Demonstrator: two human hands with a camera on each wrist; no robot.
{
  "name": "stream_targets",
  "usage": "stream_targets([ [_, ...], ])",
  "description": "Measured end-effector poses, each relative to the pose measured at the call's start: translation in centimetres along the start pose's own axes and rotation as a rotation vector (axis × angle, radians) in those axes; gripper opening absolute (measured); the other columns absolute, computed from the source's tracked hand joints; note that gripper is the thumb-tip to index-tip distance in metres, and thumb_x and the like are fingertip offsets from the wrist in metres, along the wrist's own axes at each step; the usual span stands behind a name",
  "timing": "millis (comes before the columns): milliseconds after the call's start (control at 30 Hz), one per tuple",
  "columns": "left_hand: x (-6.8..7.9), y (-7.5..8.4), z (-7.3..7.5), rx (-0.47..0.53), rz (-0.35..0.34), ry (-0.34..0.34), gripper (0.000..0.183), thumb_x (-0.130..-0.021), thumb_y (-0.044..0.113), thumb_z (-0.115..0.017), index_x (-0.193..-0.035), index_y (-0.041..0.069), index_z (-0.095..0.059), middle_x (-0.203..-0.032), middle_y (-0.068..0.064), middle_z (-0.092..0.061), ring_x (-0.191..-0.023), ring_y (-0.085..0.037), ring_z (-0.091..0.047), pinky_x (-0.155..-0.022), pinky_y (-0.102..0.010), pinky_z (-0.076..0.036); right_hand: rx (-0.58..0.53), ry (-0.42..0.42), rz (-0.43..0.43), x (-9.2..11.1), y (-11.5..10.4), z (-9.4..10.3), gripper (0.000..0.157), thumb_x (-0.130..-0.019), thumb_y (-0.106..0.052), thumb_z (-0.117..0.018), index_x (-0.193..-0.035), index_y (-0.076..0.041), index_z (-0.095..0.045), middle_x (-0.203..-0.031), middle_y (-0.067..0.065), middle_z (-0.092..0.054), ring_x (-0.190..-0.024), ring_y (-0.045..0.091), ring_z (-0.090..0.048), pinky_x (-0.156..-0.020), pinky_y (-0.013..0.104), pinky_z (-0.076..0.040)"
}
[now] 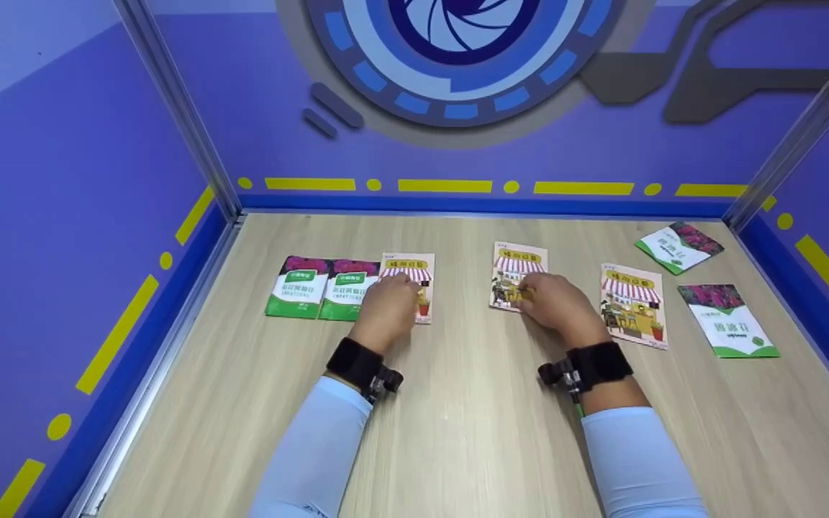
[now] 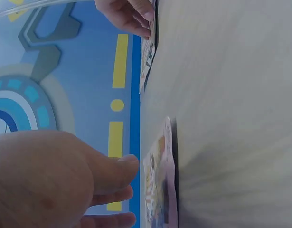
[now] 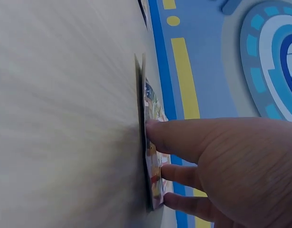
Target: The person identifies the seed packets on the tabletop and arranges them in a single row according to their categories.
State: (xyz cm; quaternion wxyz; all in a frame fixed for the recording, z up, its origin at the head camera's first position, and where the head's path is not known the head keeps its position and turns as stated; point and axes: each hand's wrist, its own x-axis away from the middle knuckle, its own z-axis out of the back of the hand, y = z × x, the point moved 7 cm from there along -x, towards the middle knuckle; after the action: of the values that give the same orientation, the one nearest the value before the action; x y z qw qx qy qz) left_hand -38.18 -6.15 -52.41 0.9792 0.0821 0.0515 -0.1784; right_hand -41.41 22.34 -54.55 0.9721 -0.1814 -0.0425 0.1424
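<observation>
In the head view, my left grip [image 1: 389, 306] is over the left striped packet [image 1: 423, 267], a little left of the frame's centre, beside two green packets [image 1: 346, 289]; my right grip [image 1: 562, 306] covers the lower right part of the right striped packet [image 1: 509, 277], right of centre on the worktop [image 1: 450, 417]. These packets look thin, so I judge them very light, rather flexible, maybe slippery, and easy to crease; a soft pinch at a long edge should serve best. In the left wrist view, my left grip enters from the lower left with fingers released, and its packet lies just right of the fingertips, at bottom centre, with a visible gap. In the right wrist view, the other packet stands tall at the centre, and my right grip, at lower right, touches its face with extended thumb and fingers, not clenched around it.
</observation>
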Motion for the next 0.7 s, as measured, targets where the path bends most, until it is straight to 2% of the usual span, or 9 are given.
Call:
stream_targets([
  [200, 0.2, -0.6, -0.9, 0.023, 0.029, -0.054, 0.021, -0.109, 0.014, -0.072, -0.125, 0.006, -0.082, -0.128, -0.014, -0.077, -0.119, -0.036, -0.074, -0.103, -0.056, -0.063, -0.019, -0.019, 0.092, -0.2, -2.5, -1.1, 0.039, -0.109, -0.023, -0.075, -0.142, -0.002, -0.072, -0.144, 0.025, -0.074, -0.14, 0.049, -0.067, -0.124, 0.063, -0.052],
  [367, 0.5, -1.0, -1.2, 0.058, 0.079, -0.087, 0.021, -0.106, 0.019, -0.078, -0.125, 0.009, -0.082, -0.126, -0.012, -0.079, -0.12, -0.036, -0.074, -0.107, -0.059, -0.06, -0.028, -0.054, 0.142, -0.1, -4.5, -1.8, 0.043, -0.107, -0.023, -0.078, -0.145, -0.004, -0.071, -0.156, 0.025, -0.068, -0.153, 0.049, -0.058, -0.133, 0.061, -0.043],
  [467, 0.6, -1.0, -1.2, 0.061, 0.086, -0.088, 0.019, -0.106, 0.019, -0.08, -0.123, 0.01, -0.083, -0.123, -0.011, -0.08, -0.118, -0.035, -0.075, -0.106, -0.058, -0.06, -0.008, -0.062, 0.154, -0.1, -5.5, -2.2, 0.044, -0.107, -0.025, -0.078, -0.146, -0.006, -0.071, -0.162, 0.025, -0.064, -0.157, 0.048, -0.055, -0.135, 0.062, -0.041],
  [533, 0.5, -0.9, -1.3, 0.052, 0.082, -0.086, 0.019, -0.106, 0.02, -0.08, -0.122, 0.011, -0.083, -0.122, -0.011, -0.08, -0.116, -0.035, -0.075, -0.104, -0.057, -0.061, 0.004, -0.073, 0.143, -0.1, -6.0, -2.6, 0.046, -0.107, -0.028, -0.078, -0.148, -0.008, -0.071, -0.167, 0.024, -0.06, -0.16, 0.047, -0.052, -0.134, 0.065, -0.041],
  [700, 0.5, -0.9, -1.4, 0.035, 0.084, -0.087, 0.017, -0.106, 0.021, -0.08, -0.12, 0.011, -0.082, -0.123, -0.011, -0.079, -0.116, -0.036, -0.075, -0.102, -0.058, -0.061, 0.014, -0.098, 0.106, 0.1, -6.6, -3.3, 0.05, -0.109, -0.033, -0.076, -0.155, -0.014, -0.069, -0.175, 0.019, -0.052, -0.165, 0.045, -0.046, -0.126, 0.083, -0.038],
])
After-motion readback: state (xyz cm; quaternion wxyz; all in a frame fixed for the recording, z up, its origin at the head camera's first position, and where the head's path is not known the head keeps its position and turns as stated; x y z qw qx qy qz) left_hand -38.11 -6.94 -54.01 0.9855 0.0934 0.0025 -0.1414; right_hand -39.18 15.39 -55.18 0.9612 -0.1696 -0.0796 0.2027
